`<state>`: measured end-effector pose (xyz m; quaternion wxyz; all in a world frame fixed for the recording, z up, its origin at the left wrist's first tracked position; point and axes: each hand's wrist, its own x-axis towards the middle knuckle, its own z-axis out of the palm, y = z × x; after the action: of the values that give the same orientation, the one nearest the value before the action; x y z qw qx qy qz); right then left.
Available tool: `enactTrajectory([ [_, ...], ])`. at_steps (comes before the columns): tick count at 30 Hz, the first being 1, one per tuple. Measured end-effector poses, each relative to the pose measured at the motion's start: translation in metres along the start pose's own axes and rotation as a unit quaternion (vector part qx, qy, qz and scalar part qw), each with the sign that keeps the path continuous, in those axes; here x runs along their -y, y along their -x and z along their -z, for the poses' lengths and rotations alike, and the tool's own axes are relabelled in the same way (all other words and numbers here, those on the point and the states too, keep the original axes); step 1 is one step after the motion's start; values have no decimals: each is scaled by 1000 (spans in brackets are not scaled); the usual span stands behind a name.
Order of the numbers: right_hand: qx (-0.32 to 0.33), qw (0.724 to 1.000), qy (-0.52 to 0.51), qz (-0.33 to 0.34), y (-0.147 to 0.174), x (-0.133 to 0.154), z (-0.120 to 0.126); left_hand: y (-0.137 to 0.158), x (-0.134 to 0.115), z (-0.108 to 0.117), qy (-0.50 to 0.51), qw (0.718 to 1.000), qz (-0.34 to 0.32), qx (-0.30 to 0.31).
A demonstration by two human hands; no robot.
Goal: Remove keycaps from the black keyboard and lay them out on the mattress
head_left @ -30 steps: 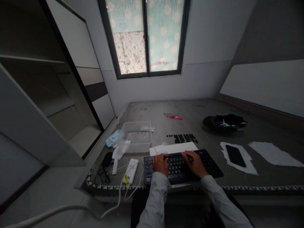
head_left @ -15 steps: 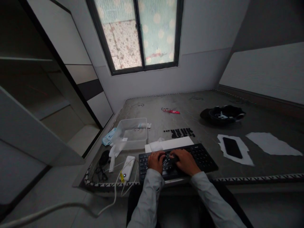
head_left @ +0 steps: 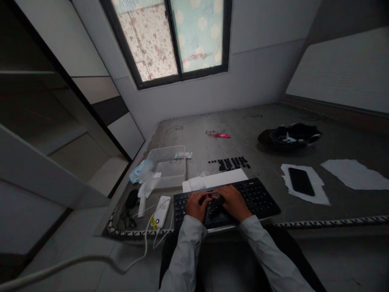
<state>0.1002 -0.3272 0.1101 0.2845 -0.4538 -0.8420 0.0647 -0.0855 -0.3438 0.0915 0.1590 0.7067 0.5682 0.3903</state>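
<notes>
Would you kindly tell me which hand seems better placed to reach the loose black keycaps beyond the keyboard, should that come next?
Probably the right hand: over the keyboard, it sits nearer the loose black keycaps, whereas the left hand is off to their left, farther away.

Taking light mainly from the window point(head_left: 174, 40), looking dim overall, sinking into deep shadow inside the wardrobe point(head_left: 63, 107), stretching toward the edges.
</notes>
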Motion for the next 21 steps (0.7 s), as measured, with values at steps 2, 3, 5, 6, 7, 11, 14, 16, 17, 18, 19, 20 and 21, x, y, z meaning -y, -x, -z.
enactTrajectory([
  [2, 9, 1000, 9, 9, 1, 1, 1, 1, 0, -1, 0, 1000, 5, -2],
  [3, 14, 1000, 12, 12, 1, 2, 2, 1, -1, -1, -4, 1000, 11, -3],
  [5, 18, 1000, 8, 11, 2, 1, 5, 0, -1, -1, -16, 1000, 23, -7],
  [6, 15, 1000, 3, 3, 3, -1, 8, 0, -1, -1, -20, 999, 26, -8],
  [7, 8, 1000, -3, -9, 5, -5, 11, -1, -1, -1, -22, 999, 28, -11],
  [11, -17, 998, -23, -65, 19, -35, 31, -4, -3, 2, -15, 998, 43, -41],
  [14, -60, 990, 2, -126, 34, -67, 47, -4, -10, 5, -24, 998, 45, -49],
  [16, -73, 986, 30, -144, 42, -86, 54, -4, -19, 8, -40, 998, 33, -40],
  [17, -79, 985, 44, -148, 45, -94, 56, -5, -25, 9, -46, 998, 30, -34],
  [18, -85, 983, 55, -150, 48, -102, 57, -7, -32, 11, -48, 998, 29, -28],
  [19, -92, 981, 63, -156, 51, -108, 57, -10, -39, 11, -48, 998, 32, -24],
  [20, -99, 980, 66, -163, 53, -113, 56, -16, -46, 12, -44, 998, 39, -22],
  [21, -105, 977, 65, -172, 54, -117, 54, -23, -53, 12, -37, 998, 49, -22],
])
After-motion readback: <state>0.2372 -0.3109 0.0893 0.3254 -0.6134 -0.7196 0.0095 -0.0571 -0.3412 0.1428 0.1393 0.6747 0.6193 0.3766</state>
